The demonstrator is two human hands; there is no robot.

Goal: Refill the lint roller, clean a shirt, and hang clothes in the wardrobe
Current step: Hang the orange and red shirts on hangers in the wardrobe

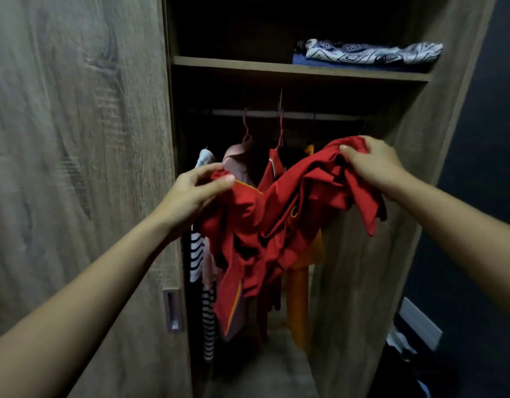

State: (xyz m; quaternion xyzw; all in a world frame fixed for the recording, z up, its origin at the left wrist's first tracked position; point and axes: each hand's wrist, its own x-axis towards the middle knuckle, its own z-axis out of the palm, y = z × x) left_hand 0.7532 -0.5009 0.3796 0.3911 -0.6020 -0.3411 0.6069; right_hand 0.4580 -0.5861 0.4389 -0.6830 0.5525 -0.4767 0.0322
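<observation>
Both hands, left hand (197,188) and right hand (373,161), hold red shirt (272,214) before wardrobe (360,268)

An open wardrobe (363,254) bay. The left of the rail (276,114) is crowded with hanging clothes (208,271) on pink hangers (246,130); the right stretch is bare. A shelf (233,63) caps the space, and a sliding door (76,139) walls the left.

Likely a home bedroom: open wooden wardrobe (348,268), hanging clothes (199,254), folded laundry (368,53) on shelf (233,63).
</observation>
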